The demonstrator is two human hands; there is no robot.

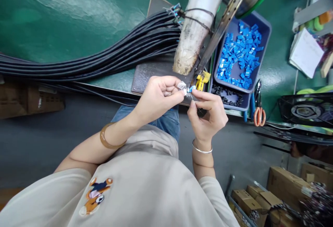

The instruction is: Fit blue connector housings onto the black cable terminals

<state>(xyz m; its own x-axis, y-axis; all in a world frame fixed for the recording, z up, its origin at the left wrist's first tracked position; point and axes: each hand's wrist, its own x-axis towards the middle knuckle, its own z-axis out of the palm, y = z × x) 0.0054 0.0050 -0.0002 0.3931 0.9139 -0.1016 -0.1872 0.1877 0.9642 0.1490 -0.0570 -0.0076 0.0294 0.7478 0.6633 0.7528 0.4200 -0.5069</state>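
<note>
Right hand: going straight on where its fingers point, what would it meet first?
The right hand would most likely meet the small blue piece first, then the left hand just beyond; depth is hard to judge.

Glossy green tabletop [65, 29], smooth plastic bin [266, 34]

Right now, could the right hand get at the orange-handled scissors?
Probably yes: the orange-handled scissors lie at the edge of the bench, apparently uncovered, to the right hand's right. Its fingertips are at a small blue piece, though.

A tray [264, 36] lies beyond the right hand [210, 116], right of the cables [109, 58].
</note>
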